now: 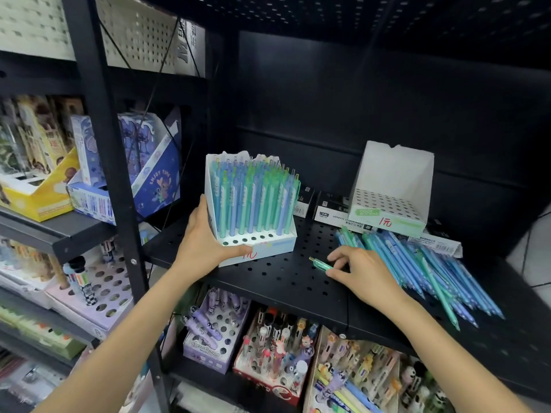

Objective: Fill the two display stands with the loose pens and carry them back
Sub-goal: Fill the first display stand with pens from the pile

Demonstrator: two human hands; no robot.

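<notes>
green pen [321,264] in right hand [365,277], flat, tip left

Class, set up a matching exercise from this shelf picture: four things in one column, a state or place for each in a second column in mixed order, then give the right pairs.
Things:
1. Nearly full stand
2. Empty stand
3. Green pen
4. Pile of loose pens

States or places:
A. Pinched by the right hand
B. Lying spread on the black shelf, at the right
C. Gripped at its side by the left hand
D. Holes bare, standing on flat boxes at the back

Pairs: 1-C, 2-D, 3-A, 4-B
</notes>
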